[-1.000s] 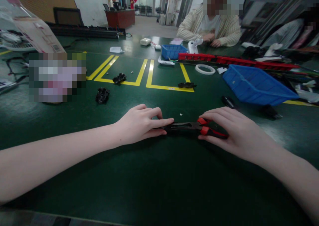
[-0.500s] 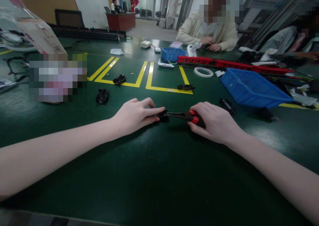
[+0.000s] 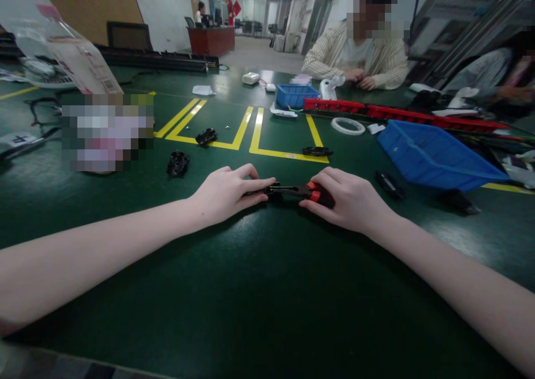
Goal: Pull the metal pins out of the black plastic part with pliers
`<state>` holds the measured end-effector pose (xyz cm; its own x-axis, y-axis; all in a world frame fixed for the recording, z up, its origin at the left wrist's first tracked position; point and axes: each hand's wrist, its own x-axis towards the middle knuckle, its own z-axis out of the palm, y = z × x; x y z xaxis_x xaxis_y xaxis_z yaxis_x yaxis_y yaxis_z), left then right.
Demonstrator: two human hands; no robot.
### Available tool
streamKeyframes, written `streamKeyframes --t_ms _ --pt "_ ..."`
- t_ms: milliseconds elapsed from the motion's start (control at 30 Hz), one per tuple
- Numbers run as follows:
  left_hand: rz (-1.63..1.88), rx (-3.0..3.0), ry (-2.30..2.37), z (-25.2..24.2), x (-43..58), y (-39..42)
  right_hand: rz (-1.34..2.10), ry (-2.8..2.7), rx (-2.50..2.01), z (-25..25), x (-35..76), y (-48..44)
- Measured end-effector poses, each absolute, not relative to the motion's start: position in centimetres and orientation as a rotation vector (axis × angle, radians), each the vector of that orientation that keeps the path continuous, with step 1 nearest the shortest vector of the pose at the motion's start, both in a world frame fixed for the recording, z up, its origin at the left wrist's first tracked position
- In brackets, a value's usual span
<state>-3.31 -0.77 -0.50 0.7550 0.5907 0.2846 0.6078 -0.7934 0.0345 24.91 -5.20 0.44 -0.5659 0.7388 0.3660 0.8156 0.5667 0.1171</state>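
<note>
My left hand (image 3: 228,197) pinches a small black plastic part (image 3: 273,191) between thumb and fingers, just above the green table (image 3: 267,290). My right hand (image 3: 349,200) is wrapped round the red and black handles of a pair of long-nose pliers (image 3: 320,195). The jaws point left and meet the black part at my left fingertips; whether they grip it I cannot tell. Left of my left hand lies a black plastic piece (image 3: 178,163), with another black piece (image 3: 206,137) farther back. A flat black piece (image 3: 316,151) rests on the yellow tape beyond my right hand.
A large blue bin (image 3: 438,156) stands at right, with dark parts (image 3: 389,185) before it. Behind are a white tape roll (image 3: 348,126), a red strip (image 3: 401,116) and a smaller blue bin (image 3: 295,96). A bottle (image 3: 90,67) stands left. A co-worker (image 3: 355,56) sits opposite.
My right hand and the pliers have moved a little left, closer to my left hand. The view has shifted slightly, so the background sits farther right. My left hand keeps its pinch.
</note>
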Motion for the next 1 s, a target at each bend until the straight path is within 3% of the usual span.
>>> streamKeyframes --t_ms 433,1000 --pt "-0.455 -2.882 -0.938 -0.4 -3.2 -1.0 -0.434 -2.566 -1.376 1.7 23.1 -6.1" --pt "-0.443 -2.867 -0.985 -0.2 -3.1 -1.3 -0.738 -2.522 -1.602 3.7 21.3 -8.6"
